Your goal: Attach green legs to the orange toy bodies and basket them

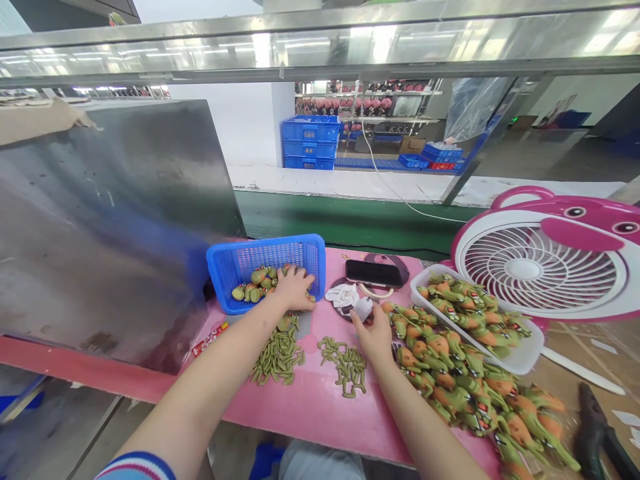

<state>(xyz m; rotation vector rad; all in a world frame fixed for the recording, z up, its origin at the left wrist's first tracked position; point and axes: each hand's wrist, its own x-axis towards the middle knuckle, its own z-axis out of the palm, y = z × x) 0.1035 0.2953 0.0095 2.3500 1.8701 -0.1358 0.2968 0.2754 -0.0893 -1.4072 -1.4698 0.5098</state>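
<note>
The left hand (295,288) reaches into the blue basket (265,267) at frame centre, its grip closing over green toy pieces (255,283) — only a few lie inside. The right hand (373,333) pinches a small white piece (364,308). Many green-and-orange toys (450,373) wait on the pink counter (310,400) at lower right.

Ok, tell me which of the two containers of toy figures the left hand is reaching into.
The blue mesh basket: the left hand rests inside on its figures. The white tray, right of the phone, has no hand in it.
</note>
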